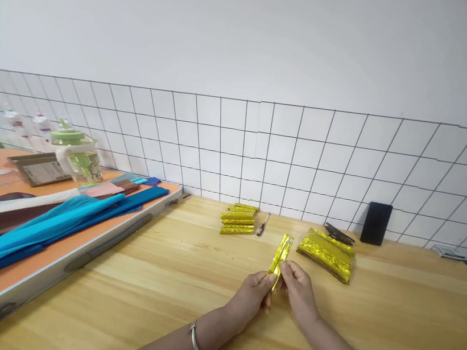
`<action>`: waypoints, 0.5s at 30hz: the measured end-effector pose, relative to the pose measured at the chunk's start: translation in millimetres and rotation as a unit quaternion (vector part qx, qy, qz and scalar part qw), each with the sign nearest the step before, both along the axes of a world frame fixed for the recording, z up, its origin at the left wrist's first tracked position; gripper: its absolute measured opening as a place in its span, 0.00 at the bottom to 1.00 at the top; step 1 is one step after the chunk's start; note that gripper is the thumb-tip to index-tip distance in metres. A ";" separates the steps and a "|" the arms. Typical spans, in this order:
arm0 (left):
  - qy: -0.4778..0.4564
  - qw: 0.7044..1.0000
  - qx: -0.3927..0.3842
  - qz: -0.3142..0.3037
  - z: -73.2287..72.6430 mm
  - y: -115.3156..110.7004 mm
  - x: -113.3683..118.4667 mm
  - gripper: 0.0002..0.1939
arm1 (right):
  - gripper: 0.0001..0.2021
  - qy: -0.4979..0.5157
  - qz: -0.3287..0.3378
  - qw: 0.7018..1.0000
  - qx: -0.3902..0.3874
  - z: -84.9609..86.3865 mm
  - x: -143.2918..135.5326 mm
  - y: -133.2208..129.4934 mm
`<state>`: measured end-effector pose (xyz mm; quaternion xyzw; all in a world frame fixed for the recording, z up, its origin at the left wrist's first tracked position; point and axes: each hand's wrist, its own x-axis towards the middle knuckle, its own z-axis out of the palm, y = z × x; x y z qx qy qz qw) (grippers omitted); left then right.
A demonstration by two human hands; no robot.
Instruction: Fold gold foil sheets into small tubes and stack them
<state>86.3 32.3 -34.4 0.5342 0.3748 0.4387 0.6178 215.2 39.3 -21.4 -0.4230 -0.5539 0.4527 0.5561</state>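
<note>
A narrow, shiny gold foil strip (279, 254), creased along its length, is held above the wooden table between both hands. My left hand (252, 296) is closed on its lower left side, thumb on top. On the right side, my right hand (296, 289) pinches the same strip between thumb and fingers. Beyond it to the left lies a row of several narrow folded gold strips (238, 220). To the right of my hands is a stack of wider gold foil sheets (326, 255), with a black stapler-like object (339, 233) at its back edge.
A pen (263, 225) lies beside the folded strips. A black phone-like slab (376, 223) leans against the tiled wall. On the left, an orange-topped surface (79, 235) carries blue and brown strips (35, 241), a cardboard box (40, 168) and a green-lidded bottle (78, 157).
</note>
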 end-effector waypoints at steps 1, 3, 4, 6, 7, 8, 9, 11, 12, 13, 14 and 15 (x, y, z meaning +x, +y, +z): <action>-0.002 1.000 0.003 -0.002 0.7 -0.3 -0.2 0.24 | 0.17 -0.004 -0.001 1.000 0.004 0.0 0.1 0.1; -0.010 1.000 0.008 -0.008 1.6 -0.8 -0.8 0.23 | 0.16 -0.011 -0.010 1.000 0.011 -0.5 0.8 0.9; -0.015 1.000 0.009 -0.012 1.6 -0.8 -1.1 0.23 | 0.16 -0.015 -0.017 1.000 0.015 -1.0 1.4 1.6; -0.024 1.000 0.006 -0.017 0.6 -0.7 -1.4 0.22 | 0.16 -0.019 -0.034 0.999 0.023 -2.4 2.8 3.0; -0.025 1.000 0.004 -0.019 -0.1 -0.5 -1.5 0.22 | 0.16 -0.019 -0.042 0.999 0.026 -3.1 3.5 3.6; -0.023 1.000 0.003 -0.018 -0.9 -0.3 -1.5 0.22 | 0.16 -0.019 -0.047 0.998 0.028 -3.8 4.2 4.1; -0.019 1.000 0.002 -0.016 -1.6 -0.1 -1.5 0.22 | 0.16 -0.018 -0.049 0.998 0.029 -4.4 4.6 4.5; -0.009 1.000 0.003 -0.007 -2.2 0.0 -1.5 0.22 | 0.16 -0.017 -0.044 0.999 0.024 -5.3 4.8 4.7; -0.005 1.000 0.004 -0.001 -2.1 0.0 -1.5 0.22 | 0.16 -0.016 -0.039 0.999 0.021 -5.6 4.6 4.6; -0.003 1.000 0.005 0.004 -1.8 -0.1 -1.6 0.22 | 0.16 -0.015 -0.034 0.999 0.019 -5.8 4.2 4.5; -0.002 1.000 0.006 0.008 -1.5 -0.2 -1.6 0.22 | 0.16 -0.015 -0.029 0.999 0.018 -5.9 3.8 4.3; -0.001 1.000 0.008 0.008 -1.2 -0.3 -1.7 0.22 | 0.16 -0.015 -0.026 0.999 0.019 -6.0 3.6 4.1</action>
